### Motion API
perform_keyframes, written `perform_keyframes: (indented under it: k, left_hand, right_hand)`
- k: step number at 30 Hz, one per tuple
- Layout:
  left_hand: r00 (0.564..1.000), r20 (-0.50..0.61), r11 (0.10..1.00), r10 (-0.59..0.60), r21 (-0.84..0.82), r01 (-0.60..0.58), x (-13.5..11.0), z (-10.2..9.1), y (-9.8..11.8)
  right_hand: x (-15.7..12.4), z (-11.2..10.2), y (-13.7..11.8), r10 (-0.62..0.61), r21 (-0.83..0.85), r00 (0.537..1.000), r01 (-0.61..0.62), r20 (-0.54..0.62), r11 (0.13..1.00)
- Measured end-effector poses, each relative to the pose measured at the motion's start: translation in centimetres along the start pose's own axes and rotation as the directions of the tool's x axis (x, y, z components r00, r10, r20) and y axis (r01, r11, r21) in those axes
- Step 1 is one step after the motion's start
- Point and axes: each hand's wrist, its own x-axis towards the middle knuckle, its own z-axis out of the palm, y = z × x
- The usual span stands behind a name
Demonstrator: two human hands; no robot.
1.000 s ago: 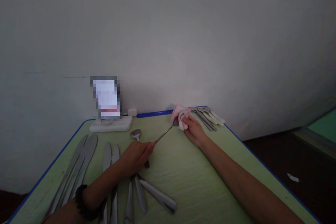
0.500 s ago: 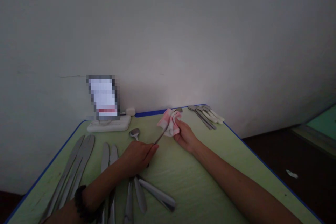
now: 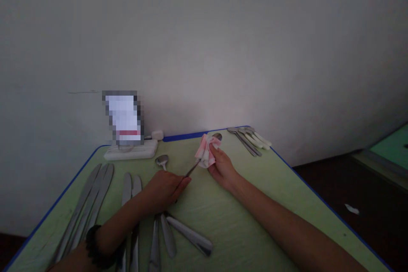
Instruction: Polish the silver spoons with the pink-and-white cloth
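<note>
Spoon (image 3: 217, 136) held aslant near frame centre, its handle clasped in the left grip (image 3: 165, 191), pink-and-white cloth (image 3: 202, 149) pinched against its stem by the right grip (image 3: 222, 169), bowl seen beyond, knives (image 3: 107, 180) laid at lower left on the worktop (image 3: 216, 212), lit screen (image 3: 124, 114) propped centre left.

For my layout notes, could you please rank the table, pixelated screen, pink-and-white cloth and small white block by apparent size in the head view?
1. Table
2. Pixelated screen
3. Pink-and-white cloth
4. Small white block
</note>
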Motion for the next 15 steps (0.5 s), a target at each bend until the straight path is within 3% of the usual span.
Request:
perform_keyframes:
  k: [5,11,15]
  left_hand:
    - [1.000,-0.007,0.999,-0.004,-0.042,0.003,-0.1,-0.1,-0.1]
    - [1.000,0.002,0.993,0.008,-0.122,-0.008,-0.1,-0.3,-0.1]
    - [0.999,-0.001,0.984,0.052,-0.171,-0.052,-0.3,-0.2,-0.3]
  right_hand:
    - [-0.6,0.4,0.3,0.081,-0.113,0.990,-0.068,0.115,0.991]
    - [0.7,-0.4,-0.2,-0.015,-0.036,1.000,0.016,0.013,0.999]
    - [1.8,-1.5,-1.4,-0.120,-0.074,0.993,0.119,-0.008,0.990]
